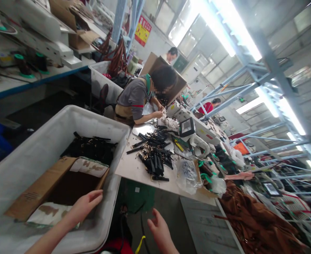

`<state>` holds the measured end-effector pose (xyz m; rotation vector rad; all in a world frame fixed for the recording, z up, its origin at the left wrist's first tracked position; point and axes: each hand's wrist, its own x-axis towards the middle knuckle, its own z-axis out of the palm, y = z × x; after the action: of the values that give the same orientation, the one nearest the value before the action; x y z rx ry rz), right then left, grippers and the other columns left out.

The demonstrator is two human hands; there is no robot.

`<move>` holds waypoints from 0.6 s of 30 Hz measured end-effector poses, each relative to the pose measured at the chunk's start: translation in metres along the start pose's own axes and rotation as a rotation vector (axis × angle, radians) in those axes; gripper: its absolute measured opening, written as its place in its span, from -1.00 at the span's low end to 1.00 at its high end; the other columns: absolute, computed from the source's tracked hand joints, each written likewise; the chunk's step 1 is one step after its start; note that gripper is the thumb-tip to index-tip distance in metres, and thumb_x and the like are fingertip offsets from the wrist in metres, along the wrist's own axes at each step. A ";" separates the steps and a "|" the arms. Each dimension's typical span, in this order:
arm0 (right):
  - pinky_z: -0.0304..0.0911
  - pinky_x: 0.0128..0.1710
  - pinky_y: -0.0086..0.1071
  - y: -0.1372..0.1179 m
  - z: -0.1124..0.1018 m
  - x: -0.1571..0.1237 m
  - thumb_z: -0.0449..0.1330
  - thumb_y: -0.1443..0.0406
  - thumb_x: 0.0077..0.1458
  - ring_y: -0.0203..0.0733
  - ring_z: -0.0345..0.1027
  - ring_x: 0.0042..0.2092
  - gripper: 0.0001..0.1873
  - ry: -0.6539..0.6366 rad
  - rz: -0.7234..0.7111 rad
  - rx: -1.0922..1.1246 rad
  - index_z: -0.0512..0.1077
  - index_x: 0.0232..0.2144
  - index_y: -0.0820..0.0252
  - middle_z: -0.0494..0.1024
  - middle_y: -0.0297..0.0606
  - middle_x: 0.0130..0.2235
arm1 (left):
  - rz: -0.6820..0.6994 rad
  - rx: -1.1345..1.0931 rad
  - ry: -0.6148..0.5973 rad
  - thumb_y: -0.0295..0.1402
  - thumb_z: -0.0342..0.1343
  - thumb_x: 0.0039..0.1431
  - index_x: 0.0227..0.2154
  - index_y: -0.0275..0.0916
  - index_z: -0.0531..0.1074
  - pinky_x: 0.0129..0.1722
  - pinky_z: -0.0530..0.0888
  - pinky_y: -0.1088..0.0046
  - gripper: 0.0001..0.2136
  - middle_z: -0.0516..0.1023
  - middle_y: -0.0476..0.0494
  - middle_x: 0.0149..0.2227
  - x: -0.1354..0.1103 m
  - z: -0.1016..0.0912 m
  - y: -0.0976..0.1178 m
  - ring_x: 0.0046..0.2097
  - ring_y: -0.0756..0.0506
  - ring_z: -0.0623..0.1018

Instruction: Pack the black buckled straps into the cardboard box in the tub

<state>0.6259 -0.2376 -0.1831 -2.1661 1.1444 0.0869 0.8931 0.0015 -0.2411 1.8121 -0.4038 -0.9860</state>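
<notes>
My left hand [85, 206] is the nearer of the two to the cardboard box [43, 188]: it reaches out over the near corner of the box, fingers stretched forward and loosely spread, palm down, holding nothing. I judge it hovers at or just above the box's near flap [49, 213], a pale, stained flap folded outward, but I cannot tell whether the fingertips actually touch it. The box lies ahead and to the left of that hand, inside the big white tub [25, 158], and its long axis runs from near-left up toward far-right, so the open brown mouth of it sits just beyond my fingertips. A second pale flap [89, 166] turns out at the far end, and beyond it a heap of black straps [92, 148] rests against the tub's far wall. My right hand [159, 229] is well apart from the box, out past the tub's rim and over the gap above the floor, open too, fingers half curled and empty. Further right stands the work table [136, 165] with another pile of black buckled straps [155, 155] and a clear plastic bag [187, 174]. At the table's far end a person in a grey top [134, 98] bends over small parts, hands well away from mine.
</notes>
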 end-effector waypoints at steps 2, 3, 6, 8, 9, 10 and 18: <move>0.34 -0.13 -0.33 0.000 -0.026 0.035 0.08 0.18 -0.02 -0.08 0.44 -0.14 -0.36 0.031 -0.117 -0.131 0.24 0.08 0.45 0.40 0.05 0.04 | -0.019 -0.163 -0.060 0.01 0.03 -0.04 -0.03 -0.30 0.38 0.03 0.38 0.31 -0.42 0.48 -0.22 -0.01 0.007 0.036 0.037 0.03 -0.22 0.44; 0.35 -0.15 -0.34 0.002 -0.041 0.057 0.07 0.19 -0.01 -0.10 0.44 -0.15 -0.37 0.061 -0.188 -0.220 0.22 0.08 0.45 0.40 0.06 0.03 | -0.051 -0.240 -0.087 0.01 0.05 -0.04 0.01 -0.32 0.34 -0.02 0.41 0.32 -0.39 0.45 -0.26 0.03 0.012 0.056 0.052 0.04 -0.21 0.44; 0.26 -0.02 -0.20 0.015 -0.091 0.140 0.04 0.19 0.03 -0.05 0.38 -0.06 -0.35 0.114 -0.301 -0.324 0.12 0.14 0.42 0.32 0.10 0.10 | -0.172 -0.440 -0.092 -0.03 0.10 -0.02 0.10 -0.34 0.21 -0.06 0.43 0.37 -0.33 0.32 -0.32 0.13 0.034 0.120 0.089 0.09 -0.18 0.39; 0.14 0.08 -0.10 0.026 -0.124 0.206 0.02 0.19 0.04 0.03 0.23 0.09 -0.31 0.140 -0.368 -0.379 0.03 0.17 0.45 0.19 0.16 0.17 | -0.246 -0.566 -0.103 -0.05 0.12 0.00 0.11 -0.31 0.19 -0.01 0.39 0.37 -0.35 0.29 -0.32 0.15 0.053 0.163 0.111 0.11 -0.16 0.37; 0.05 0.13 -0.07 0.031 -0.139 0.239 0.03 0.20 0.04 0.07 0.10 0.17 -0.29 0.147 -0.407 -0.408 0.01 0.17 0.47 0.13 0.19 0.20 | -0.277 -0.629 -0.117 -0.05 0.13 0.01 0.11 -0.30 0.19 0.02 0.37 0.36 -0.35 0.29 -0.33 0.15 0.063 0.185 0.122 0.11 -0.15 0.36; -0.02 0.16 -0.05 0.036 -0.154 0.272 0.04 0.20 0.04 0.09 -0.03 0.23 -0.28 0.142 -0.452 -0.434 -0.01 0.18 0.47 0.06 0.18 0.23 | -0.306 -0.689 -0.124 -0.05 0.14 0.00 0.10 -0.30 0.19 0.03 0.36 0.36 -0.35 0.28 -0.34 0.15 0.075 0.205 0.132 0.12 -0.16 0.36; -0.21 0.21 -0.06 0.057 -0.228 0.435 0.35 0.15 -0.32 0.20 -0.10 0.24 0.04 -0.031 -0.753 -0.568 0.06 0.17 0.47 0.04 0.18 0.23 | -0.408 -0.830 0.260 0.03 0.17 -0.05 0.05 -0.23 0.23 0.00 0.35 0.31 -0.35 0.34 -0.32 0.10 0.176 0.316 0.210 0.11 -0.20 0.36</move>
<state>0.7936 -0.7025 -0.1919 -2.9454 0.2242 0.1178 0.7888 -0.4002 -0.1899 1.2324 0.5017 -0.9684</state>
